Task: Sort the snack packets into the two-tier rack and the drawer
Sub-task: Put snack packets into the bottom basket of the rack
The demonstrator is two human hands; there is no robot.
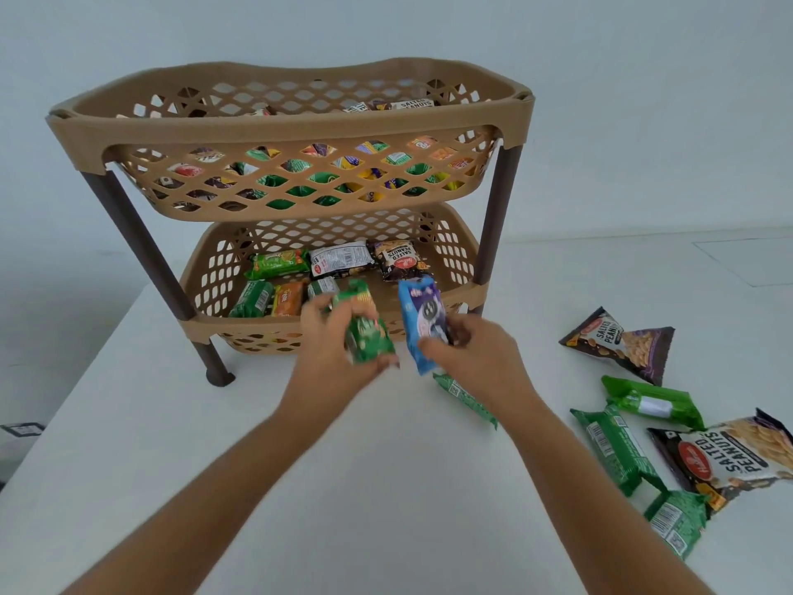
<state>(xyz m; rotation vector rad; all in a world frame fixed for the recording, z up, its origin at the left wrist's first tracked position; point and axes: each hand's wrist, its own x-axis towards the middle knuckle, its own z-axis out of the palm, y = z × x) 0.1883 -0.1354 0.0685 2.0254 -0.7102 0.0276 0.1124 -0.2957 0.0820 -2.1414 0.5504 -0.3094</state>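
A tan two-tier rack (292,126) with brown legs stands on the white table. Its top basket is packed with mixed packets; the lower basket (206,272) holds several green, orange and peanut packets. My left hand (330,337) grips a green packet (367,332) just in front of the lower basket's rim. Beside it, my right hand (476,350) holds a blue cookie packet (422,319) upright. A green packet (465,399) lies on the table under my right wrist. No drawer is in view.
Loose packets lie at the right of the white table (386,487): a salted peanuts bag (622,343), a larger peanuts bag (729,457), and three green packets (654,401) (613,448) (676,521). The table's left edge runs diagonally by the rack's front leg (214,362).
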